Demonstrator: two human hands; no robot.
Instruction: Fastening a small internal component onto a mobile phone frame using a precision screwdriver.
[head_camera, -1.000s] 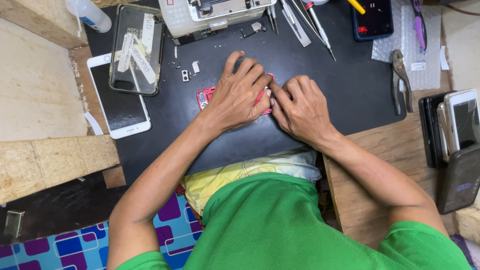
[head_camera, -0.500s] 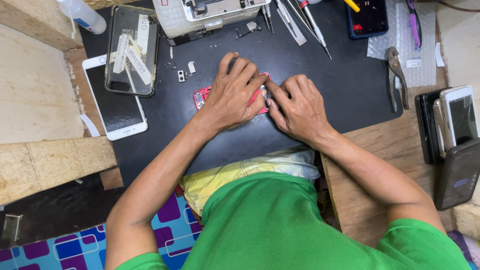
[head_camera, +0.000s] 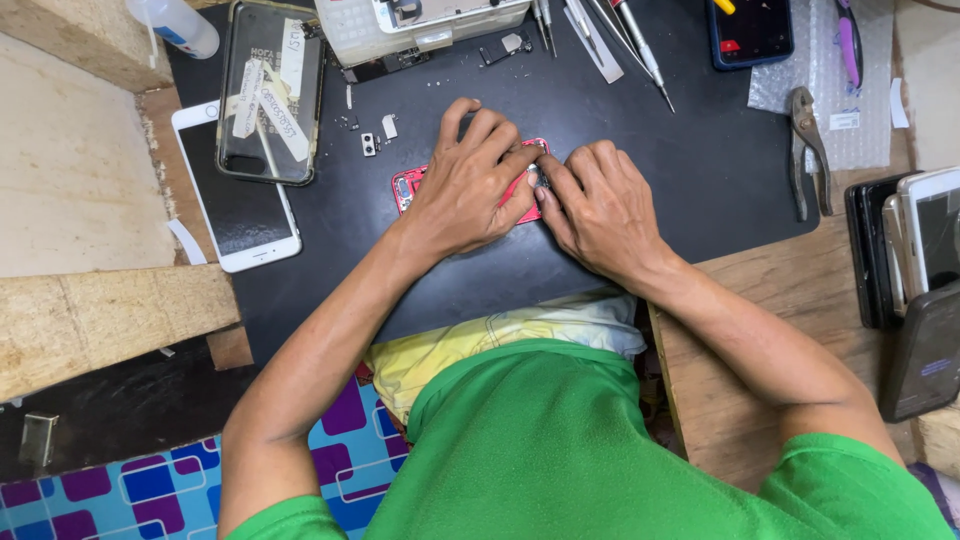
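Observation:
A red phone frame (head_camera: 408, 187) lies flat on the black work mat (head_camera: 700, 170), mostly hidden under my hands. My left hand (head_camera: 465, 185) rests over it, palm down, fingers spread and pressing on it. My right hand (head_camera: 600, 210) sits just to its right, fingertips meeting the left thumb at the frame's right end, pinching at something small there that I cannot make out.
A white phone (head_camera: 235, 205) and a dark taped phone (head_camera: 270, 90) lie at the left. Small loose parts (head_camera: 375, 135), screwdrivers and tweezers (head_camera: 625, 35) lie at the back. Pliers (head_camera: 810, 150) and stacked phones (head_camera: 905, 250) sit at the right. A wooden ledge (head_camera: 100, 320) borders the left.
Both hands stay on the red frame with only slight finger shifts. The view has drifted a little.

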